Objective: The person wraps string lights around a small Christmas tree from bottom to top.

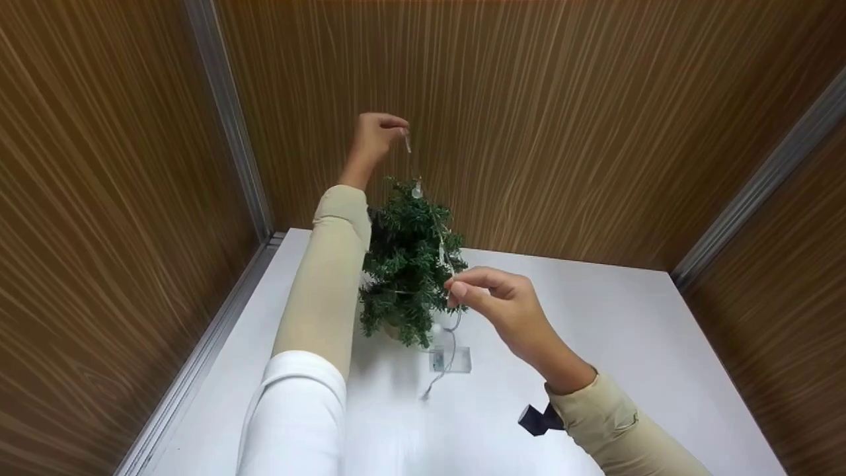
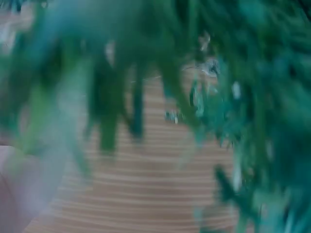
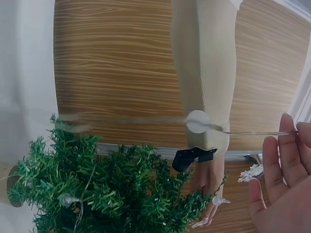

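Note:
A small artificial Christmas tree (image 1: 406,258) with green needles stands on the white table, a string of lights with clear ornaments running over it. My left hand (image 1: 373,137) is above the treetop and pinches a clear piece of the light string (image 1: 407,143). Just below it, a round bulb (image 1: 417,192) lies at the top of the tree. To the tree's right, my right hand (image 1: 505,301) pinches the thin wire between thumb and finger. In the right wrist view the wire (image 3: 257,133) runs taut to my right hand (image 3: 286,179). Blurred branches (image 2: 146,58) fill much of the left wrist view.
A clear box (image 1: 456,360) lies on the white table (image 1: 581,317) near the tree's base, with a loose cord end (image 1: 426,395) beside it. Wood-grain panels (image 1: 529,132) enclose the table at the back and both sides. A black device (image 1: 538,421) is on my right wrist.

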A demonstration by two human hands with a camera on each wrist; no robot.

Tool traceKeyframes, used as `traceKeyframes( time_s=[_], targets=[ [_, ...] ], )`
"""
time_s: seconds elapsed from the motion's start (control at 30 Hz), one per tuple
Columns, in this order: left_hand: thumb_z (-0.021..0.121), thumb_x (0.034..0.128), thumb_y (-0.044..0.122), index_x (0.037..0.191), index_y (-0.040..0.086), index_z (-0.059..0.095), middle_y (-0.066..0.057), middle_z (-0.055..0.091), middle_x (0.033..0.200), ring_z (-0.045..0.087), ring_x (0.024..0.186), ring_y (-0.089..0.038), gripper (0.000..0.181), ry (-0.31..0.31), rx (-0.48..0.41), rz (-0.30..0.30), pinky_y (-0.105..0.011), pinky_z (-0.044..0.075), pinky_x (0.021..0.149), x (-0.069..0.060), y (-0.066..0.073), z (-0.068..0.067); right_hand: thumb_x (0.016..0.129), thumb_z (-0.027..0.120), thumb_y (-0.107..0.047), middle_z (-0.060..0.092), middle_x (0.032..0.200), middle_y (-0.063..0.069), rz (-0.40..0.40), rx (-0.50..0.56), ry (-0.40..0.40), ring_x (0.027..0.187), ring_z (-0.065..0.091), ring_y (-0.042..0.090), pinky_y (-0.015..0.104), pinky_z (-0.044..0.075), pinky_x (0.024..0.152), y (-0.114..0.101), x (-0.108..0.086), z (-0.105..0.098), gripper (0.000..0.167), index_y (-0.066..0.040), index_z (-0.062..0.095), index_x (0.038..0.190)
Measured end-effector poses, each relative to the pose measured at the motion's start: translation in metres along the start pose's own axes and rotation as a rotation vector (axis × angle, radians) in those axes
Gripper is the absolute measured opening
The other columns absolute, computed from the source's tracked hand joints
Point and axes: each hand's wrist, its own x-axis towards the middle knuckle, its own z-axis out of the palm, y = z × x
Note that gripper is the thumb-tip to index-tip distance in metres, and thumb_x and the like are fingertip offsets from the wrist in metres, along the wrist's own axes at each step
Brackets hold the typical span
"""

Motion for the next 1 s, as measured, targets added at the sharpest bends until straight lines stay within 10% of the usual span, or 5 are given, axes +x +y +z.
traceKeyframes(
  time_s=[0.43,1.0],
  targets=[
    [0.061,0.1005,0.008,0.117,0.001,0.073,-0.012,0.071,0.12,0.065,0.102,-0.017,0.022,0.069,-0.058,-0.073,-0.024,0.049,0.08,-0.002,0.008,-0.037,0.097,0.061,0.002,0.07,0.086,-0.001,-0.186,-0.015,0.0,0.088,0.065,0.015,0.027,0.053,0.083,-0.015,-0.004,0.026,0.013,0.001,0.073,0.102],
    [0.065,0.0974,0.004,0.111,0.0,0.075,-0.009,0.073,0.108,0.063,0.085,-0.009,0.017,0.188,-0.207,-0.128,-0.02,0.047,0.071,-0.015,-0.012,-0.073,0.099,0.061,-0.001,0.067,0.087,0.001,-0.18,0.04,-0.032,0.085,0.065,0.014,0.03,0.054,0.077,-0.017,-0.007,0.061,0.015,0.001,0.073,0.106]
  ],
)
